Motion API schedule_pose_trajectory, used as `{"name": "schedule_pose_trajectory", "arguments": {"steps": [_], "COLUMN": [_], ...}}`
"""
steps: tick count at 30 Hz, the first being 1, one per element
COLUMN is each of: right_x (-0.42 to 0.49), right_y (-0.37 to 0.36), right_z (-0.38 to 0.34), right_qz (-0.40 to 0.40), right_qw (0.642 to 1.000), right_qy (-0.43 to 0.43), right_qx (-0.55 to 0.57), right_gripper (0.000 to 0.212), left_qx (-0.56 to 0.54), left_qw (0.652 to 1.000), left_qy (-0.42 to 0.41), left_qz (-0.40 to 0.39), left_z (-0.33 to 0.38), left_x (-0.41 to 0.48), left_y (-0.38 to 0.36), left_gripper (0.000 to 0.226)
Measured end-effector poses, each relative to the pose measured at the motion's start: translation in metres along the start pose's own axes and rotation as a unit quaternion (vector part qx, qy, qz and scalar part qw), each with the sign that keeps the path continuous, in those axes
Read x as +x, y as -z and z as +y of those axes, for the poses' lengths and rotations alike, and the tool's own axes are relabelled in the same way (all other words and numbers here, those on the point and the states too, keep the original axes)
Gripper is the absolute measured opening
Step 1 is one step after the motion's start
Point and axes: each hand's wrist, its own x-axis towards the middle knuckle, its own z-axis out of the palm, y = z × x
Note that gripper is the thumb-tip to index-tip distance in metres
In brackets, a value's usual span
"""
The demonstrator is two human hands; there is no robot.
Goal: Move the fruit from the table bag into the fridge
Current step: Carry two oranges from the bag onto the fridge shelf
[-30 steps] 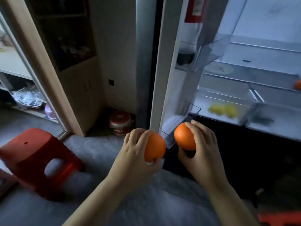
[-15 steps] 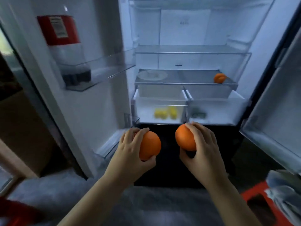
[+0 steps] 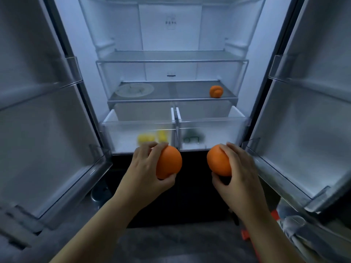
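The fridge stands open in front of me, both doors swung wide, its lower glass shelf (image 3: 171, 100) at mid-frame. My left hand (image 3: 146, 173) grips one orange (image 3: 169, 162) and my right hand (image 3: 237, 171) grips a second orange (image 3: 218, 163); both are held just below the two crisper drawers. A third orange (image 3: 216, 91) sits on the lower shelf, at its right end. Yellow fruit (image 3: 146, 138) lies blurred inside the left drawer (image 3: 138, 128).
A pale plate (image 3: 134, 89) rests on the left of the lower shelf. The right drawer (image 3: 210, 130) holds a dark green item. Door bins flank both sides, the left door (image 3: 43, 111) and the right door (image 3: 307, 111). A red stool (image 3: 245, 234) shows at the lower right, a bag beside it.
My view swung right from the room and left door to face the open fridge squarely. Both hands kept their oranges, moved apart and came closer to the drawers.
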Motion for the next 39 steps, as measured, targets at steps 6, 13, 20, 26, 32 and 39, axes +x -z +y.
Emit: {"name": "schedule_pose_trajectory", "arguments": {"steps": [6, 13, 20, 26, 32, 39], "right_x": [0.026, 0.086, 0.208, 0.293, 0.349, 0.395], "right_y": [-0.011, -0.05, -0.114, -0.18, -0.213, -0.249], "right_z": [0.042, 0.099, 0.15, 0.17, 0.198, 0.229], "right_qz": [-0.003, -0.023, -0.045, -0.068, -0.09, -0.129], "right_qw": [0.999, 0.997, 0.997, 0.996, 0.994, 0.99], "right_qy": [-0.04, -0.064, -0.044, 0.005, 0.013, 0.013], "right_qx": [-0.012, -0.044, -0.054, -0.049, -0.057, -0.063], "right_gripper": [0.073, 0.073, 0.069, 0.065, 0.068, 0.064], "left_qx": [-0.009, -0.043, -0.072, -0.088, -0.09, -0.094], "left_qw": [1.0, 0.998, 0.996, 0.995, 0.996, 0.991], "left_qy": [-0.022, -0.031, -0.05, -0.038, 0.017, 0.095], "left_qz": [-0.015, -0.02, 0.005, -0.003, 0.012, 0.014], "left_z": [0.0, -0.024, -0.08, -0.122, -0.142, -0.155], "left_x": [0.061, 0.157, 0.295, 0.379, 0.432, 0.465], "left_y": [-0.031, -0.088, -0.124, -0.149, -0.17, -0.205], "left_gripper": [0.075, 0.071, 0.07, 0.066, 0.063, 0.062]}}
